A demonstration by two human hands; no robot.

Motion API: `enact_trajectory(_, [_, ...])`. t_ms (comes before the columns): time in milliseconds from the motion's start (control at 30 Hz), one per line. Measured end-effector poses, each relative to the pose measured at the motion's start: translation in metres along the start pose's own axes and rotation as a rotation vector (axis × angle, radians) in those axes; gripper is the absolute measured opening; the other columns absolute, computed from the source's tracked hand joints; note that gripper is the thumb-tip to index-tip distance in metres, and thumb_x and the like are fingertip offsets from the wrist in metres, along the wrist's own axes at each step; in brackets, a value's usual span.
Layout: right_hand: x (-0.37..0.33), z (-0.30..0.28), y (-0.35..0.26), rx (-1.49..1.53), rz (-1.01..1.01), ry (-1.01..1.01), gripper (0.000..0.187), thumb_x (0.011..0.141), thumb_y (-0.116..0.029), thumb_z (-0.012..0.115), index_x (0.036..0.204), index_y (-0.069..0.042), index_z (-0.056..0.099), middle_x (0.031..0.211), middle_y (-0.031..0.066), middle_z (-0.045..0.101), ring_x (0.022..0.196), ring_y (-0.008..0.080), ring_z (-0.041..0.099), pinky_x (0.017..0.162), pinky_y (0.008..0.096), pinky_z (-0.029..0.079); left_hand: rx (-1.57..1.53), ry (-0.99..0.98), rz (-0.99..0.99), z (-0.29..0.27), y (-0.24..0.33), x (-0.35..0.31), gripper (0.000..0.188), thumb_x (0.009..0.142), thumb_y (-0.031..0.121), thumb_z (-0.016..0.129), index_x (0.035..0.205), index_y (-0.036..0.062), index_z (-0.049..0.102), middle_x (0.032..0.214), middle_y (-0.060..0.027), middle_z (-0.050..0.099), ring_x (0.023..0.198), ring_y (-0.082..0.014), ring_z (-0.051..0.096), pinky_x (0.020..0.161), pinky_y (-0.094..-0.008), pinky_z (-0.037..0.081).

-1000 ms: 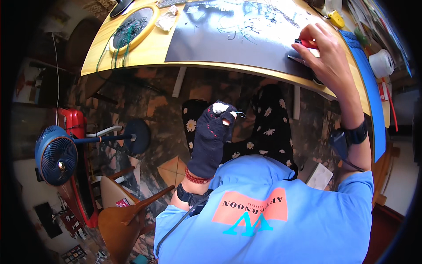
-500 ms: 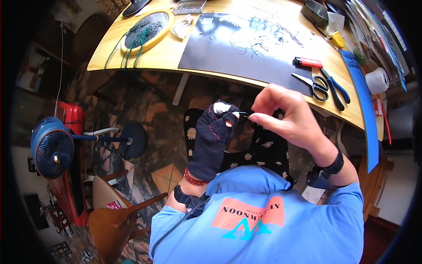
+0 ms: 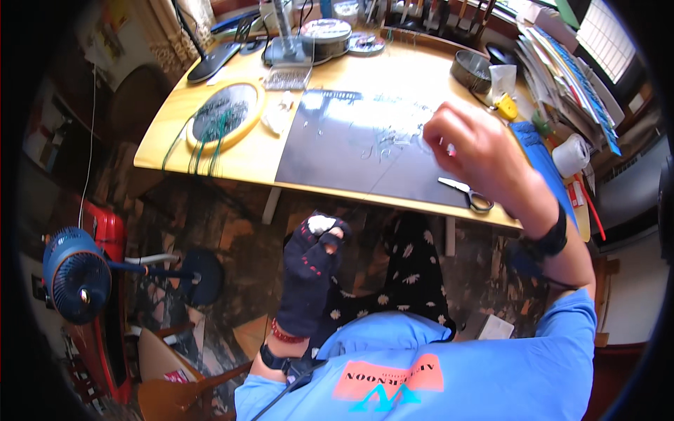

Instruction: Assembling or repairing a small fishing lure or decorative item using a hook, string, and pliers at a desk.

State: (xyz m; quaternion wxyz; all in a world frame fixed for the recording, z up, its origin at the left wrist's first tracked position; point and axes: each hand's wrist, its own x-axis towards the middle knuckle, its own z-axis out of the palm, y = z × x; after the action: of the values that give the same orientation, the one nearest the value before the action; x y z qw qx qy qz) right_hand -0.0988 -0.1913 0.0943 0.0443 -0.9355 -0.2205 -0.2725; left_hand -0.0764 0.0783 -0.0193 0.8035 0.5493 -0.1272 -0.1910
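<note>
While the left hand (image 3: 316, 258) rests over the lap inside a dark knitted covering (image 3: 303, 302) with red stitches and a white patch, its bare fingertips are bent close together; whether they pinch anything cannot be told. The right hand (image 3: 465, 144) is raised over the dark mat (image 3: 337, 158), fingers curled; a small pinkish bit shows there, but what they grasp, if anything, is unclear. Scissors (image 3: 465, 191) lie just below it, at the table's near edge. The blue shirt (image 3: 505, 375) bears dark lettering on an orange-pink block, upside down in view, overlapped by a large turquoise print. Print on the round tin (image 3: 326, 31) is too small to read.
</note>
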Motion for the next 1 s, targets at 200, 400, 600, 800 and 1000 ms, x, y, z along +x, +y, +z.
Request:
enact_trajectory(200, [0.047,-0.014,0.133,-0.172,0.043,0.038,0.017,0.085,0.000,0.064,0.087,0.000,0.047,0.082,0.0159,0.054,0.075,0.0367,0.060,0.066,0.0424,0.049,0.167,0.004,-0.016,-0.002,0.017,0.017,0.009,0.095,0.012,0.063,0.097,0.0036,0.066,0.080,0.0044,0.059,0.069,-0.0040,0.049,0.063,-0.0209,0.041])
enact_trajectory(400, [0.098,0.029,0.234,-0.243,0.128,-0.031,0.011,0.087,0.001,0.061,0.089,0.000,0.050,0.088,0.0173,0.058,0.083,0.0388,0.062,0.074,0.0444,0.050,0.291,0.035,-0.073,-0.003,0.023,0.037,0.009,0.094,0.010,0.064,0.096,0.0014,0.068,0.078,0.0008,0.064,0.070,-0.0060,0.054,0.064,-0.0225,0.044])
enact_trajectory(600, [0.124,0.087,0.301,-0.332,0.129,-0.057,0.011,0.089,0.000,0.058,0.085,-0.002,0.048,0.087,0.0160,0.058,0.084,0.0383,0.063,0.071,0.0445,0.050,0.557,-0.063,-0.098,0.007,0.038,0.055,0.012,0.090,0.008,0.068,0.099,0.0013,0.070,0.080,-0.0069,0.069,0.074,-0.0123,0.066,0.068,-0.0270,0.051])
enact_trajectory(800, [0.135,0.117,0.324,-0.389,0.206,-0.135,0.007,0.090,-0.002,0.053,0.084,-0.004,0.055,0.087,0.0143,0.062,0.087,0.0353,0.066,0.076,0.0432,0.053,0.591,-0.055,-0.032,0.007,0.030,0.061,0.013,0.084,0.003,0.072,0.096,-0.0010,0.071,0.090,-0.0096,0.072,0.078,-0.0142,0.068,0.072,-0.0272,0.053])
enact_trajectory(1000, [0.138,0.125,0.331,-0.335,0.214,-0.103,0.007,0.088,-0.002,0.056,0.082,-0.004,0.055,0.086,0.0134,0.061,0.085,0.0361,0.066,0.074,0.0444,0.052,0.696,-0.111,0.103,0.004,0.022,0.064,0.014,0.082,0.003,0.074,0.095,-0.0001,0.071,0.089,-0.0109,0.072,0.076,-0.0183,0.069,0.070,-0.0289,0.054])
